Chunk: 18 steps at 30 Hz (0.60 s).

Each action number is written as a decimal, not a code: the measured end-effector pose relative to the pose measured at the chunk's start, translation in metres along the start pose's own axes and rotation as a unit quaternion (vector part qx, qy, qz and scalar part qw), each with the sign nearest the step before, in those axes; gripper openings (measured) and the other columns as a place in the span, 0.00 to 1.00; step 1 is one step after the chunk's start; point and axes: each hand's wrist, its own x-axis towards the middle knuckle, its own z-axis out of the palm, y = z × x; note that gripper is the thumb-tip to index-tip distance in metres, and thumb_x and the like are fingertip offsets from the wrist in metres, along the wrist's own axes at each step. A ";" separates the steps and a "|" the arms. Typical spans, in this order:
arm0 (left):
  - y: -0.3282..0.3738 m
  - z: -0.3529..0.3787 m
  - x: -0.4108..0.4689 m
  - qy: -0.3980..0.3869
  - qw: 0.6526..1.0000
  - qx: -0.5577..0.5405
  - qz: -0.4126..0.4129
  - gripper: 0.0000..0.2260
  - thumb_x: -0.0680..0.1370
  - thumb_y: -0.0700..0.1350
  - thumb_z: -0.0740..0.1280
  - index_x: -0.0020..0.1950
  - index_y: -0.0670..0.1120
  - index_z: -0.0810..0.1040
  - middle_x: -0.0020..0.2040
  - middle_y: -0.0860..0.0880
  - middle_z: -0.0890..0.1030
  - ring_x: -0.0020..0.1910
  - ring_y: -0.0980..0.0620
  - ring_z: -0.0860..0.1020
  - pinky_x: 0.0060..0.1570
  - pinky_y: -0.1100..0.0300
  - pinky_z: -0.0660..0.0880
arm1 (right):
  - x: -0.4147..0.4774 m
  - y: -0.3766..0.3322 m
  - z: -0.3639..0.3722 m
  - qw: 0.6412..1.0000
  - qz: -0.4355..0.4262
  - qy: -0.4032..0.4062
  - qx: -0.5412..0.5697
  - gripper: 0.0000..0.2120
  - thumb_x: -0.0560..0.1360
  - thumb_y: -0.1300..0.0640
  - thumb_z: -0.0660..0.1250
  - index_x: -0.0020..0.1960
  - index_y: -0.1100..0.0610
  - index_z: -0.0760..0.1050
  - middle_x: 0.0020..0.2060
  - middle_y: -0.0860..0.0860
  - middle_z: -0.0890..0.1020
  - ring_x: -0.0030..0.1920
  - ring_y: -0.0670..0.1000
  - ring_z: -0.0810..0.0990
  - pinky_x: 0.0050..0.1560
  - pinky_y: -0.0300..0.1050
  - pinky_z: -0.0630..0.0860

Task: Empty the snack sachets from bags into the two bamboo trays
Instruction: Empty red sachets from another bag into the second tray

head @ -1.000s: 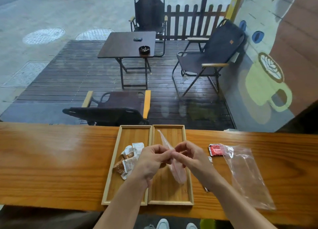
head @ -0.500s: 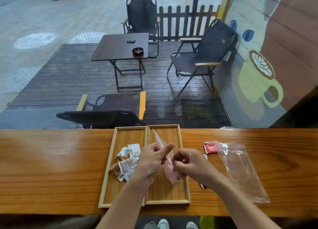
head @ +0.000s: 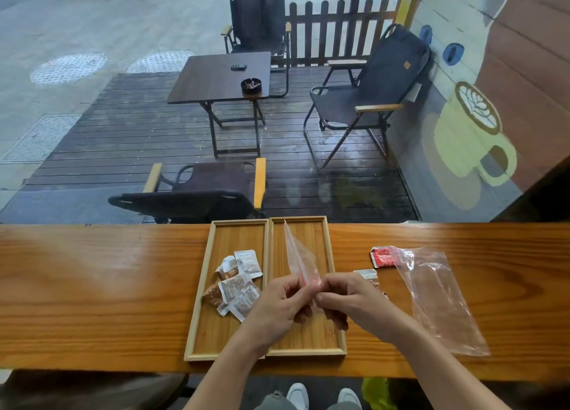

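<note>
Two bamboo trays lie side by side on the wooden counter. The left tray (head: 206,274) holds several white and brown snack sachets (head: 239,281). Over the right tray (head: 327,249), my left hand (head: 277,304) and my right hand (head: 342,298) pinch the red-striped mouth of a clear plastic bag (head: 297,255), which sticks up and away from me. The right tray's bare wood shows no sachets. A second clear bag (head: 438,298) lies flat to the right, with a red sachet (head: 382,257) at its top end. Another sachet (head: 367,276) peeks out behind my right hand.
The long wooden counter (head: 92,286) runs the full width, its near edge just below the trays. Beyond the glass are a deck with a dark folding table (head: 216,79) and several folding chairs. My shoes show under the counter.
My two hands have drawn closer together on the bag's mouth, fingers now touching. The bag still points up over the right tray. The view shifted slightly.
</note>
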 end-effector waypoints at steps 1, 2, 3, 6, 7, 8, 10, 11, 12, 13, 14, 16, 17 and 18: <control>0.000 -0.001 -0.001 0.001 1.000 -0.004 0.002 0.12 0.76 0.48 0.64 0.48 0.39 0.78 0.35 0.48 0.79 0.33 0.57 0.77 0.34 0.66 0.74 | 0.000 0.000 0.000 1.000 0.000 0.009 0.003 0.09 0.75 0.60 0.64 0.37 0.53 0.76 0.26 0.46 0.77 0.27 0.45 0.73 0.26 0.36 0.71; 0.000 -0.001 -0.002 0.003 1.000 -0.004 0.002 0.11 0.76 0.47 0.64 0.48 0.40 0.79 0.36 0.49 0.80 0.34 0.57 0.77 0.35 0.66 0.75 | 0.001 0.000 0.000 1.000 0.001 0.023 -0.003 0.09 0.75 0.60 0.64 0.36 0.53 0.75 0.25 0.46 0.76 0.26 0.44 0.73 0.26 0.35 0.70; -0.001 -0.001 -0.003 0.002 1.000 -0.001 -0.001 0.10 0.75 0.46 0.65 0.48 0.40 0.79 0.36 0.49 0.80 0.35 0.58 0.78 0.36 0.66 0.75 | 0.002 0.000 0.001 0.999 0.002 0.039 -0.016 0.10 0.75 0.60 0.65 0.35 0.53 0.75 0.24 0.45 0.76 0.26 0.42 0.73 0.26 0.34 0.70; 0.000 0.002 -0.004 0.008 0.999 0.032 -0.016 0.07 0.77 0.45 0.64 0.48 0.43 0.78 0.38 0.49 0.80 0.35 0.58 0.79 0.38 0.65 0.77 | 0.004 0.003 0.006 0.990 -0.008 0.085 -0.108 0.13 0.74 0.60 0.66 0.32 0.50 0.72 0.24 0.42 0.77 0.27 0.39 0.73 0.29 0.31 0.69; 0.000 0.004 -0.003 0.016 0.998 0.065 -0.016 0.07 0.77 0.45 0.63 0.46 0.44 0.78 0.37 0.49 0.79 0.35 0.58 0.78 0.38 0.64 0.76 | 0.004 0.004 0.009 0.984 -0.015 0.097 -0.152 0.13 0.73 0.58 0.66 0.31 0.47 0.72 0.24 0.42 0.77 0.28 0.39 0.73 0.30 0.32 0.68; 0.000 0.006 -0.003 0.028 0.991 0.126 -0.014 0.07 0.78 0.46 0.62 0.42 0.47 0.77 0.36 0.50 0.78 0.34 0.57 0.77 0.37 0.62 0.75 | 0.003 0.007 0.010 0.974 -0.018 0.108 -0.199 0.13 0.73 0.56 0.65 0.31 0.46 0.71 0.25 0.43 0.76 0.29 0.41 0.72 0.31 0.34 0.68; -0.002 0.012 -0.002 0.057 0.957 0.285 -0.003 0.11 0.78 0.48 0.59 0.35 0.52 0.70 0.33 0.52 0.75 0.32 0.56 0.72 0.35 0.59 0.71 | 0.002 0.010 0.012 0.954 -0.014 0.133 -0.269 0.13 0.73 0.53 0.65 0.30 0.46 0.69 0.26 0.44 0.73 0.30 0.43 0.70 0.32 0.38 0.67; -0.001 0.016 -0.002 0.077 0.937 0.340 0.004 0.11 0.77 0.48 0.59 0.34 0.52 0.67 0.32 0.53 0.73 0.31 0.56 0.70 0.33 0.60 0.69 | 0.002 0.012 0.012 0.950 -0.008 0.148 -0.276 0.14 0.73 0.54 0.64 0.30 0.47 0.67 0.27 0.44 0.72 0.30 0.43 0.69 0.33 0.40 0.67; 0.000 0.020 -0.002 0.099 0.923 0.370 0.012 0.11 0.77 0.48 0.59 0.33 0.51 0.65 0.31 0.53 0.70 0.30 0.57 0.68 0.31 0.63 0.66 | 0.003 0.012 0.011 0.949 0.002 0.157 -0.274 0.14 0.73 0.54 0.64 0.29 0.47 0.67 0.27 0.45 0.72 0.30 0.44 0.69 0.33 0.40 0.67; 0.001 0.023 -0.003 0.122 0.915 0.384 0.023 0.11 0.76 0.48 0.59 0.34 0.51 0.65 0.31 0.54 0.69 0.29 0.57 0.67 0.29 0.64 0.63 | 0.003 0.012 0.010 0.950 0.012 0.160 -0.268 0.14 0.73 0.55 0.64 0.29 0.48 0.67 0.28 0.45 0.72 0.30 0.43 0.69 0.33 0.39 0.67; 0.002 0.026 -0.003 0.137 0.914 0.382 0.031 0.10 0.75 0.46 0.60 0.35 0.50 0.64 0.32 0.54 0.68 0.29 0.58 0.66 0.29 0.66 0.61 | 0.003 0.012 0.010 0.953 0.021 0.153 -0.262 0.14 0.73 0.54 0.65 0.31 0.47 0.67 0.29 0.44 0.72 0.31 0.43 0.69 0.33 0.37 0.67; 0.001 0.030 0.000 0.144 0.928 0.340 0.044 0.07 0.75 0.43 0.63 0.39 0.50 0.66 0.36 0.54 0.69 0.32 0.58 0.68 0.30 0.66 0.64 | 0.003 0.012 0.009 0.962 0.031 0.115 -0.244 0.11 0.74 0.53 0.66 0.35 0.45 0.68 0.33 0.43 0.74 0.34 0.42 0.72 0.34 0.35 0.69; 0.000 0.030 0.001 0.140 0.936 0.319 0.046 0.06 0.74 0.41 0.64 0.43 0.50 0.67 0.39 0.54 0.71 0.34 0.58 0.71 0.31 0.66 0.67 | 0.003 0.013 0.009 0.966 0.032 0.094 -0.239 0.11 0.74 0.53 0.66 0.37 0.44 0.67 0.35 0.43 0.75 0.35 0.42 0.73 0.34 0.35 0.71; -0.001 0.030 0.002 0.135 0.942 0.305 0.044 0.07 0.74 0.40 0.64 0.45 0.51 0.68 0.40 0.54 0.73 0.35 0.58 0.73 0.32 0.66 0.70 | 0.003 0.013 0.009 0.967 0.026 0.079 -0.239 0.11 0.74 0.54 0.66 0.38 0.42 0.67 0.36 0.42 0.75 0.36 0.41 0.75 0.35 0.35 0.72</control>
